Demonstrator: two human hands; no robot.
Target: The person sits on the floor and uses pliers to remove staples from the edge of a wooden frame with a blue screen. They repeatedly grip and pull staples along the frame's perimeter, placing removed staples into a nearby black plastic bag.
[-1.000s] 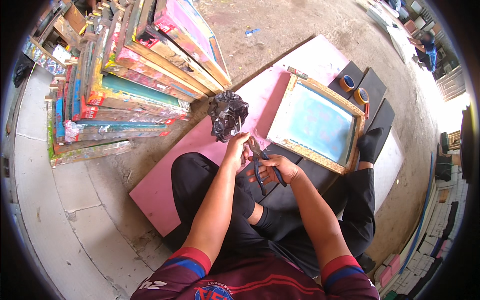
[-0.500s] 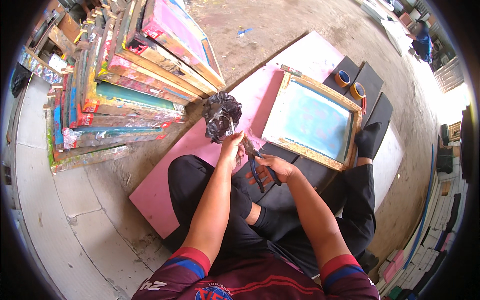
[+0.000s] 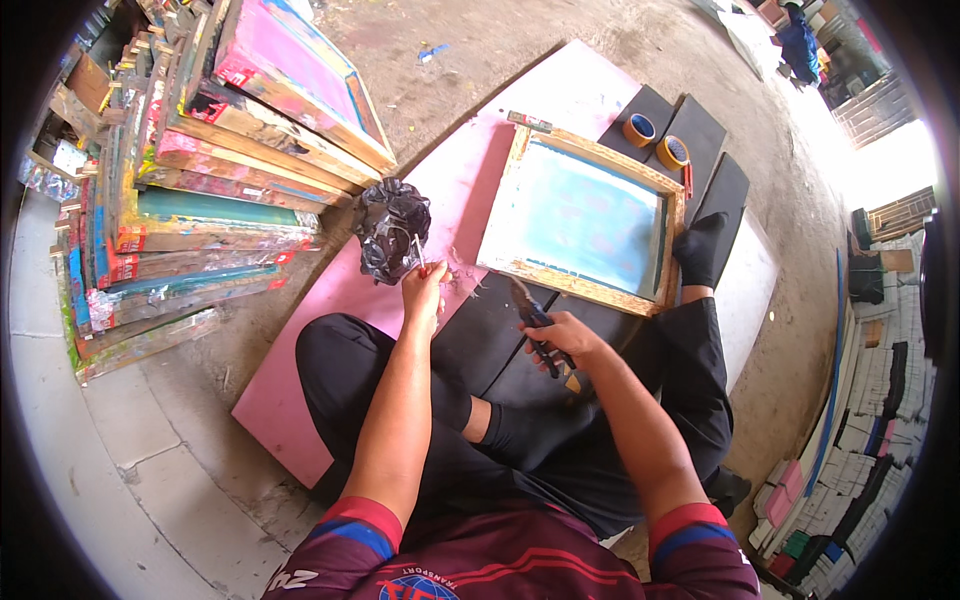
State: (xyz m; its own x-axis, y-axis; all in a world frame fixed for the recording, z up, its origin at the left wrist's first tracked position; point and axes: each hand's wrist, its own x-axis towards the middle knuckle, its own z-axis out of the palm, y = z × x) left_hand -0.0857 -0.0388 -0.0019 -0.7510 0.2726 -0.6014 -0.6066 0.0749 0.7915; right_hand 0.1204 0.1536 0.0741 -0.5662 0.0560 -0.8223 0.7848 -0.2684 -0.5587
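Observation:
My left hand (image 3: pixel 422 297) is closed around a thin, light-coloured stick (image 3: pixel 418 248) whose kind I cannot make out; a bit of red shows by the fingertips. Its upper end lies against a crumpled black plastic bag (image 3: pixel 390 228) on the pink board. In my right hand (image 3: pixel 565 338) is a pair of pliers (image 3: pixel 537 318) with dark blue handles, jaws pointing up and away. The pliers are apart from the stick. Just beyond them, a wooden-framed printing screen (image 3: pixel 585 219) with a light blue mesh rests on the boards.
Stacked paint-stained screen frames (image 3: pixel 215 180) stand at the left. Two rolls of tape (image 3: pixel 672 152) sit on black panels (image 3: pixel 735 205) at the upper right. Under everything lies a pink board (image 3: pixel 275 400). My crossed legs (image 3: pixel 345 370) are close below the hands. A person (image 3: pixel 797 45) is far off.
My right hand has drawn the pliers away from the left hand, and their handles have come together. The left hand still grips the stick. The whole view has shifted slightly.

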